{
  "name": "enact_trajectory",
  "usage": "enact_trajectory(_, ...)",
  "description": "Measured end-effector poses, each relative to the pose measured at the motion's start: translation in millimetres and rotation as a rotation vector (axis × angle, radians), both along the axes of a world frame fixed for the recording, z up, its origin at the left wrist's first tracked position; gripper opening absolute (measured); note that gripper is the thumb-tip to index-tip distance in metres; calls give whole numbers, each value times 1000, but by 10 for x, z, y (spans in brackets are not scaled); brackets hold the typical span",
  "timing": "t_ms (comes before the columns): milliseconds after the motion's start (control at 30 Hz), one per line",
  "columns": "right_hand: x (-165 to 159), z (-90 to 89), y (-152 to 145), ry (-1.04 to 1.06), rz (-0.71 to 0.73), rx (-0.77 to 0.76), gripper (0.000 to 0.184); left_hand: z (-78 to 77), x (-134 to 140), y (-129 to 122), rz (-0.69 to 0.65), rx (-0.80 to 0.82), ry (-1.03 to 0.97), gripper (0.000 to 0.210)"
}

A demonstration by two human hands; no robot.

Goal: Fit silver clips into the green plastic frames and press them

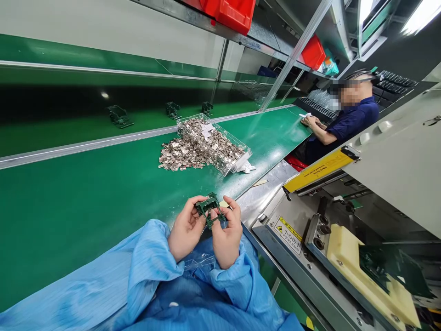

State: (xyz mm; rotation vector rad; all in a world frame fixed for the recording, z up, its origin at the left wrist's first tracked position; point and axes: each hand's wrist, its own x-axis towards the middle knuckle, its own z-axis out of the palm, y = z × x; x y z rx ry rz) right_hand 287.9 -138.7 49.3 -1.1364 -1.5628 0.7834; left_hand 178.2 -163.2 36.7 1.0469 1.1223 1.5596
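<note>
Between my two hands is a small dark green plastic frame (208, 205) with open sides, raised above the front edge of the green bench. My left hand (186, 228) grips its left side between thumb and fingers. My right hand (227, 232) holds the right side, thumb pressed to the frame's lower front. Whether a smaller piece sits under the right fingertips is hidden. Beyond the hands, a clear plastic tray (237, 162) full of small silvery metal pieces rests on the bench. A loose heap of metal pieces (181, 154) spreads along its left side.
Several dark green frames (119, 116) appear on the dark surface past the bench's metal rail (144, 134). To the right stands a machine with a warning label (288, 235) and a yellow fixture (347, 250). A co-worker (354, 119) sits farther along. Red bins (234, 14) occupy the overhead shelf.
</note>
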Motion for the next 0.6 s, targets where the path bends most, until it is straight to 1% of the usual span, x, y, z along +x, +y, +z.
enact_trajectory(133,-45,18,-28,42,0,-39,12,-6,1,-13,-8,9,23,35)
enact_trajectory(233,-71,20,-39,98,-1,-80,14,0,13,-28,14,2,9,34)
enact_trajectory(300,-93,9,-37,159,-2,-110,14,11,22,-44,28,-7,19,34)
enact_trajectory(400,-110,-21,-26,289,11,-177,15,33,20,-63,16,-8,35,33)
enact_trajectory(500,-44,-43,-17,430,81,-257,19,49,-16,-58,-34,2,33,34)
enact_trajectory(567,68,-29,-15,458,159,-269,24,63,-56,-49,-77,0,39,34)
enact_trajectory(600,142,-9,-16,436,207,-253,31,78,-78,-49,-99,-9,43,35)
